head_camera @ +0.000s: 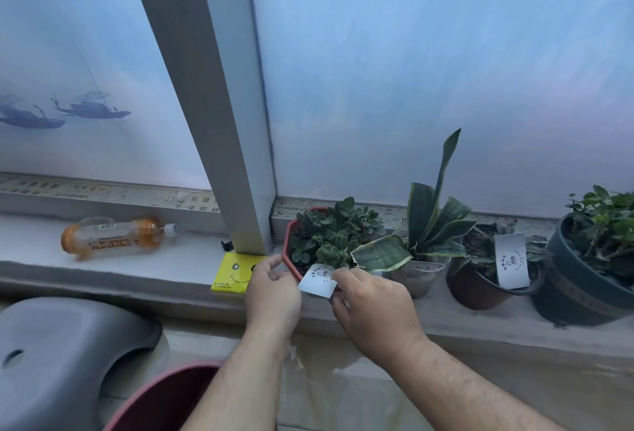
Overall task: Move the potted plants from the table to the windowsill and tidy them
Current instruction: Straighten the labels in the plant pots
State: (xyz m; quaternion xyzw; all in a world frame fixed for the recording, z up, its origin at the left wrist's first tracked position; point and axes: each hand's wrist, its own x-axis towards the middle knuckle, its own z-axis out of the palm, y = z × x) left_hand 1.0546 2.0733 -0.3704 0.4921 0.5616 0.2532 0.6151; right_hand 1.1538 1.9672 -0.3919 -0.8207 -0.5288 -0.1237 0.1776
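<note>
Several potted plants stand in a row on the windowsill [144,269]. Leftmost is a red octagonal pot [287,252] of small green leaves, with a white label card [317,281] at its front rim. My left hand [272,290] grips the pot's front-left rim, thumb and fingers curled by the card's left edge. My right hand [374,307] pinches the card's right edge. To the right stand a snake plant in a pale pot [415,278], a brown pot [477,288] with its own white card [512,260], and a dark pot [576,293] with a leafy plant.
An orange drink bottle [116,236] lies on its side on the sill at left. A yellow smiley packet [235,272] sits by the window frame post [219,104]. Below the sill are a grey stool [65,348] and a red bucket rim [161,393].
</note>
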